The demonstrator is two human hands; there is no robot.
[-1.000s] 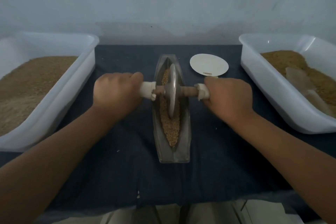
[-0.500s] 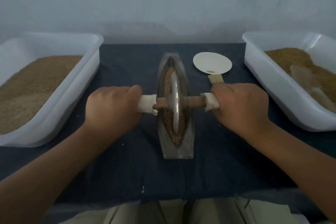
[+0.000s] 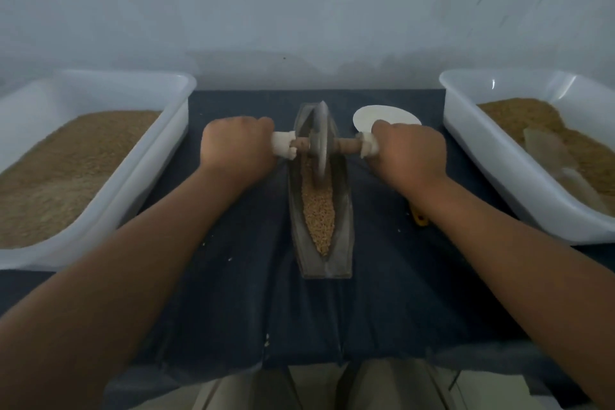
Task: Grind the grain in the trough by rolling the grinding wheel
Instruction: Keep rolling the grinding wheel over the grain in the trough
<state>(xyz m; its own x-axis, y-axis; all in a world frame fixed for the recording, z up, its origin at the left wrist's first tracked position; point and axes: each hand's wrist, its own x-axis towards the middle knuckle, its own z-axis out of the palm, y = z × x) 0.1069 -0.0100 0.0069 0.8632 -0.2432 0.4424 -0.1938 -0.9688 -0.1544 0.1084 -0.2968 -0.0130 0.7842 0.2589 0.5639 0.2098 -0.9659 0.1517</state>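
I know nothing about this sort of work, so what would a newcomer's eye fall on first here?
In the middle, the left hand and right hand grip the handles of a grinding wheel, which stands near the far end of a narrow trough of grain. A large white left tub and right tub flank it, both holding brown meal.

The right hand [image 3: 411, 156] hides the white disc's [image 3: 382, 115] near edge.
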